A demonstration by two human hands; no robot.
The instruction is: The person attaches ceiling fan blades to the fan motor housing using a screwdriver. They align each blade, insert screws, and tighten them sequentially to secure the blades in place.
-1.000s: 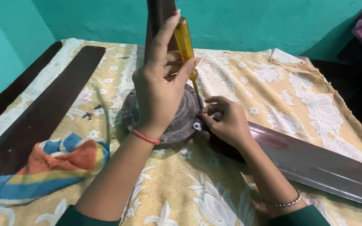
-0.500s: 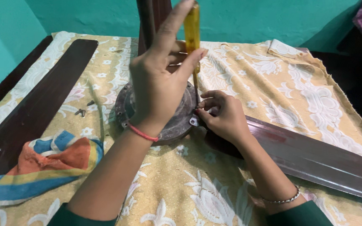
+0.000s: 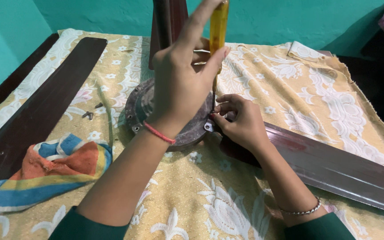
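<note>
My left hand (image 3: pixel 181 84) grips the yellow handle of a screwdriver (image 3: pixel 218 26), held upright over the edge of a round dark fan motor hub (image 3: pixel 138 104). My right hand (image 3: pixel 241 122) pinches the screwdriver's tip area at the hub's rim, where a dark brown fan blade (image 3: pixel 334 166) meets the hub. Whether a screw sits under the fingers is hidden. Another blade (image 3: pixel 167 18) points away from the hub at the back.
A loose dark blade (image 3: pixel 41 111) lies at the left on the yellow patterned cloth (image 3: pixel 290 89). A few small screws (image 3: pixel 90 113) rest next to it. A striped orange, blue and yellow rag (image 3: pixel 45 171) lies at the near left. Teal walls stand behind.
The view has moved closer and slightly down. My left hand has risen with the screwdriver handle; my right hand stays at the hub's rim.
</note>
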